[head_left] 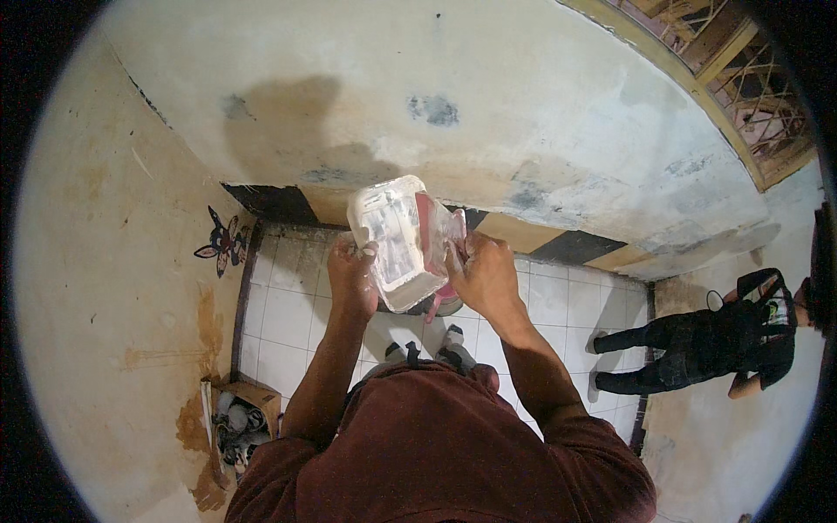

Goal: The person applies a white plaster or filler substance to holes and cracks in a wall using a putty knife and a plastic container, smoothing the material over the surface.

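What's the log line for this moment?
left hand: gripping white-smeared plastic container | right hand: holding red-pink item at container's right side | other person: standing, right

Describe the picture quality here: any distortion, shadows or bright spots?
Head view: the window frame bends near the black rim; a soft shadow lies on the wall, up and left of the tub; the tub looks bright and whitish; at lower left, the box's contents are dim, hard to tell apart.
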Motion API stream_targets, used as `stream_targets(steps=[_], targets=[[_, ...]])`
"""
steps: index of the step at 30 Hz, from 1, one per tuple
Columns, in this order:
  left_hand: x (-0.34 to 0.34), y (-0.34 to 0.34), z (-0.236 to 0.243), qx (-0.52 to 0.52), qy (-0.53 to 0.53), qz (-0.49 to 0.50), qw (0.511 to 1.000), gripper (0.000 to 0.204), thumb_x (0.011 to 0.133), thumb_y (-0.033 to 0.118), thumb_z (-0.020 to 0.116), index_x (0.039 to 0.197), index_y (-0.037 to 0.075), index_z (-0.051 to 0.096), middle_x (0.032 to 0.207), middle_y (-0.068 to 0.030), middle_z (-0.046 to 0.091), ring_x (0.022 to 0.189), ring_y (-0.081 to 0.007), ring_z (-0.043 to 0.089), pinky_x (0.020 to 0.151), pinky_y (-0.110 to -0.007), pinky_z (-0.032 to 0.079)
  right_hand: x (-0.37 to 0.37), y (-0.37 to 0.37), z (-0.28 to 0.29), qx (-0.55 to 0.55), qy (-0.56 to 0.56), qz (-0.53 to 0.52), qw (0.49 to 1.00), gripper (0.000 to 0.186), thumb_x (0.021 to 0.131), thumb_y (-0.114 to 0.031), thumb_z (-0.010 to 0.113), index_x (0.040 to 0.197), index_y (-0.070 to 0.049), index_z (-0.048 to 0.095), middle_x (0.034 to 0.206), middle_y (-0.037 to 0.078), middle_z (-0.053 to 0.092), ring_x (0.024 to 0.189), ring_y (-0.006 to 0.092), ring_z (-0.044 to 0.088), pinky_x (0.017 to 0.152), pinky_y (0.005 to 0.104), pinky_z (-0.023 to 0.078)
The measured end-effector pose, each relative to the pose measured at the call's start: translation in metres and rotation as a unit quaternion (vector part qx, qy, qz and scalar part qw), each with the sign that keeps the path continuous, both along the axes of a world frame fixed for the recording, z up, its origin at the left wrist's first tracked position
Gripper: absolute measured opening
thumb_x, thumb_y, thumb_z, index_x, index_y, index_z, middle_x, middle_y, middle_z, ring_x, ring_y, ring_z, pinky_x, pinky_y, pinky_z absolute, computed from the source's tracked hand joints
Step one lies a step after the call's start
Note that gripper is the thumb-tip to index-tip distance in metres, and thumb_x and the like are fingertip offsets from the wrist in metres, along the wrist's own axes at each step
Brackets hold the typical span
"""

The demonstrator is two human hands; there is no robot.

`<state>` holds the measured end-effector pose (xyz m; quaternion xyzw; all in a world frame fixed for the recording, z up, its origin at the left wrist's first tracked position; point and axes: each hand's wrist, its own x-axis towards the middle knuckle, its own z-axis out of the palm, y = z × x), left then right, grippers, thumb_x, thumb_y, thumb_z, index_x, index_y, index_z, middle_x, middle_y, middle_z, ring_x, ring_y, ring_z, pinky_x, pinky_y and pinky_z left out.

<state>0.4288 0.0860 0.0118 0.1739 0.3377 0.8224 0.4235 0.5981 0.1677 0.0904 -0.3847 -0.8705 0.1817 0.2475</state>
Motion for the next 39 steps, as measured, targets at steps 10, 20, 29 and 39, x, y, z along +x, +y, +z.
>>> stream_targets(steps=[10,20,29,39], targets=[[-0.005,-0.011,0.007,0.043,0.048,-0.022,0.998,0.047,0.074,0.014,0.073,0.112,-0.004,0.053,0.106,-0.0104,0.06,0.097,-0.0201,0.06,0.087,-0.035,0.048,-0.003,0.005,0.005,-0.127,0.09,0.017,0.988,0.014,0.077,-0.01,0.062,0.081,0.004,0.062,0.068,0.023,0.061,0.061,0.038,0.057,0.06,0.0389,0.046],[-0.008,-0.01,0.01,0.008,0.049,-0.036,0.998,0.051,0.075,0.023,0.075,0.114,-0.004,0.056,0.103,-0.0085,0.062,0.094,-0.0191,0.061,0.085,-0.035,0.049,-0.003,0.013,0.004,-0.112,0.149,0.127,0.974,0.015,0.079,-0.012,0.059,0.088,-0.002,0.065,0.081,0.024,0.063,0.081,0.0427,0.061,0.072,0.042,0.05],[-0.002,-0.008,0.017,0.005,0.05,0.001,0.999,0.044,0.078,0.016,0.071,0.114,-0.004,0.057,0.105,-0.0095,0.063,0.093,-0.0183,0.061,0.085,-0.034,0.049,-0.001,0.017,-0.011,-0.177,0.145,0.118,0.966,0.017,0.076,-0.008,0.059,0.09,-0.001,0.066,0.078,0.022,0.065,0.073,0.0362,0.065,0.07,0.0384,0.05],[-0.005,-0.008,0.021,-0.031,0.085,0.017,0.996,0.041,0.08,0.009,0.066,0.116,-0.006,0.054,0.106,-0.0109,0.062,0.094,-0.0192,0.061,0.083,-0.034,0.049,-0.001,0.009,-0.024,-0.248,0.211,0.045,0.944,0.015,0.082,-0.011,0.06,0.089,0.0,0.067,0.072,0.014,0.067,0.065,0.0168,0.062,0.064,0.0332,0.048]])
